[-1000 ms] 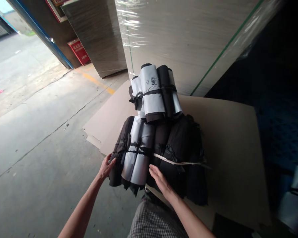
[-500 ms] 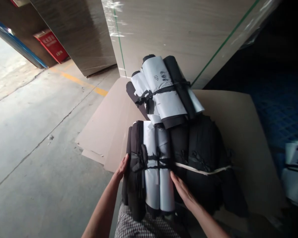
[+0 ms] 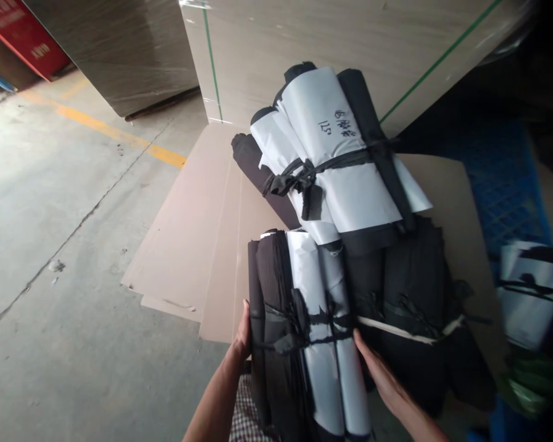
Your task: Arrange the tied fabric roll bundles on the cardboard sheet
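Note:
My left hand [image 3: 243, 334] presses against the left side of a tied bundle of rolls [image 3: 321, 356], its fingers mostly hidden behind the dark side. My right hand [image 3: 378, 362] is at the bundle's right side, so the bundle is gripped between both palms. Black cloth-like rolls and white-wrapped rolls make it up, bound across the middle with knotted black strips. Above it lies a second tied bundle [image 3: 345, 153], white-wrapped with handwriting on it. Right of my right hand is a larger black bundle [image 3: 412, 276], with a pale cord across it.
Flat cardboard sheets [image 3: 179, 233] lie underneath and stick out over the concrete floor [image 3: 74, 344]. Behind stands a film-wrapped stack [image 3: 304, 37] with green straps. A blue pallet [image 3: 511, 190] and another white-and-black bundle [image 3: 528, 307] are at the right. A red box [image 3: 32, 43] is far left.
The view has shifted, and the bundles now appear larger and farther right. Both hands stay on the sides of the same bundle, which sits lower in view.

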Motion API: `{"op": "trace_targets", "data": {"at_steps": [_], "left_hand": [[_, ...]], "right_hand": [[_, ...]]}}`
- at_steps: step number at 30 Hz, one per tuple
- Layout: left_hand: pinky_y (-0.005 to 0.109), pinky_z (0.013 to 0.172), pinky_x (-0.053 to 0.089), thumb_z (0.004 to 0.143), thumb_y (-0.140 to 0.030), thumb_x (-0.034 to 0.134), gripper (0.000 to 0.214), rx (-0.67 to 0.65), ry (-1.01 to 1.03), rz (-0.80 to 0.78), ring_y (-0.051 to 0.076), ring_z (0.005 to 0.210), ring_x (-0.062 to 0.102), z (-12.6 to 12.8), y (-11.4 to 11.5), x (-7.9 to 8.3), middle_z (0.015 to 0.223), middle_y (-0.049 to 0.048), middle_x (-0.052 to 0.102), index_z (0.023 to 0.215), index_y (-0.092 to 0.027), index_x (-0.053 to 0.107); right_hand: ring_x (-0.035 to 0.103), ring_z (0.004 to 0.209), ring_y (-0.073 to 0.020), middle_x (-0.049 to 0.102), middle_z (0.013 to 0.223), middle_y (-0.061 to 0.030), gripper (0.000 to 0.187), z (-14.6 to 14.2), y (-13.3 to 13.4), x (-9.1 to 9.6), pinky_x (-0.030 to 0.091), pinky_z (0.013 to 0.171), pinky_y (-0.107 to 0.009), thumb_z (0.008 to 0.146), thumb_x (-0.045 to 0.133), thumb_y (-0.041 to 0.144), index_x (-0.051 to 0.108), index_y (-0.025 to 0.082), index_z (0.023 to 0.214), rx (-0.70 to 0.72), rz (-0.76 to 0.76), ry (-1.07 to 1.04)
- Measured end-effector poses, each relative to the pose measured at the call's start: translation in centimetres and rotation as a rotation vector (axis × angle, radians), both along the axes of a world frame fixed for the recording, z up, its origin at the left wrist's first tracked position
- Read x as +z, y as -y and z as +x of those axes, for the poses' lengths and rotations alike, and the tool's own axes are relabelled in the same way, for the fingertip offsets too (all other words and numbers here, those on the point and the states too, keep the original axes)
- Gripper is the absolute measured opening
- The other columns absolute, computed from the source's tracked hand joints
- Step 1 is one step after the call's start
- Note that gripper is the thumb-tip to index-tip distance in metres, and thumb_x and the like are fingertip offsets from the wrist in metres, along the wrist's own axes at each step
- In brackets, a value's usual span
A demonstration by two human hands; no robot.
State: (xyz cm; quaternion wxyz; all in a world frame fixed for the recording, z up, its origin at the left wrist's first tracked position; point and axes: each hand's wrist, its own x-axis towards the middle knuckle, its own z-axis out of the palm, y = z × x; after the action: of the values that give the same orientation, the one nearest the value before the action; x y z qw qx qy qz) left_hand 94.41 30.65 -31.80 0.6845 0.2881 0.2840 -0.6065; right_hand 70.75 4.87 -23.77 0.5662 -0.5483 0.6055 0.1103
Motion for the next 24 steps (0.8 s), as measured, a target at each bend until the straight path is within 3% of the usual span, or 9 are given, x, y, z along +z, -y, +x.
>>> {"op": "trace_targets", "data": {"at_steps": [4,7,12,16,19,22,24], "left_hand": [[0.055,0.111,0.043,0.084,-0.078,0.041,0.093,0.025,-0.046,-0.05,0.038,0.122,0.061,0.8,0.4,-0.2,0.131,0.0238,0.064,0.14,-0.005,0.053],[0.054,0.112,0.042,0.084,-0.077,0.043,0.091,-0.003,-0.029,-0.026,0.038,0.123,0.06,2.6,-0.1,0.3,0.13,0.0226,0.065,0.14,-0.005,0.053],[0.05,0.115,0.039,0.089,-0.068,0.044,0.08,-0.092,0.097,0.095,0.035,0.125,0.059,9.5,-2.6,1.9,0.127,0.0175,0.068,0.138,-0.006,0.056],[0.044,0.113,0.043,0.092,-0.063,0.043,0.072,-0.155,0.196,0.177,0.031,0.124,0.061,17.0,-5.4,3.3,0.122,0.0145,0.071,0.13,-0.006,0.063],[0.043,0.106,0.05,0.093,-0.062,0.041,0.068,-0.227,0.328,0.298,0.03,0.116,0.065,23.2,-7.7,4.6,0.117,0.0133,0.073,0.122,-0.007,0.068],[0.04,0.096,0.056,0.089,-0.059,0.051,0.06,-0.271,0.55,0.553,0.028,0.105,0.07,29.3,-10.0,5.8,0.105,0.011,0.077,0.116,-0.01,0.071],[0.036,0.087,0.058,0.085,-0.058,0.058,0.054,-0.292,0.724,0.754,0.025,0.098,0.071,33.1,-11.4,6.0,0.098,0.0076,0.078,0.113,-0.014,0.072]], "right_hand": [[0.035,0.145,-0.0267,0.049,0.148,-0.0064,0.072,0.2,-0.2,0.2,0.021,0.124,-0.042,0.083,0.055,0.075,0.063,0.025,0.133,-0.049,0.042,0.01],[0.036,0.144,-0.0282,0.05,0.147,-0.0067,0.076,0.7,-2.0,0.0,0.022,0.123,-0.045,0.08,0.056,0.078,0.064,0.023,0.133,-0.081,0.053,0.002],[0.037,0.143,-0.0309,0.051,0.147,-0.0103,0.085,4.0,-8.1,-1.2,0.029,0.121,-0.042,0.076,0.052,0.083,0.064,0.02,0.132,-0.131,0.064,0.029],[0.042,0.14,-0.0314,0.057,0.142,-0.007,0.073,9.3,-12.8,-1.3,0.037,0.117,-0.041,0.078,0.051,0.08,0.069,0.026,0.125,-0.033,0.071,0.112],[0.055,0.128,-0.0318,0.066,0.128,-0.0074,0.067,14.8,-15.8,-0.3,0.048,0.105,-0.042,0.079,0.052,0.078,0.072,0.026,0.116,0.02,0.156,0.19],[0.063,0.111,-0.0287,0.071,0.11,-0.0083,0.065,21.2,-18.1,0.4,0.052,0.094,-0.042,0.089,0.04,0.075,0.07,0.023,0.113,0.09,0.228,0.356],[0.064,0.094,-0.0262,0.07,0.089,-0.0072,0.065,25.7,-19.1,0.4,0.052,0.083,-0.039,0.091,0.034,0.075,0.07,0.021,0.098,0.159,0.244,0.418]]}}
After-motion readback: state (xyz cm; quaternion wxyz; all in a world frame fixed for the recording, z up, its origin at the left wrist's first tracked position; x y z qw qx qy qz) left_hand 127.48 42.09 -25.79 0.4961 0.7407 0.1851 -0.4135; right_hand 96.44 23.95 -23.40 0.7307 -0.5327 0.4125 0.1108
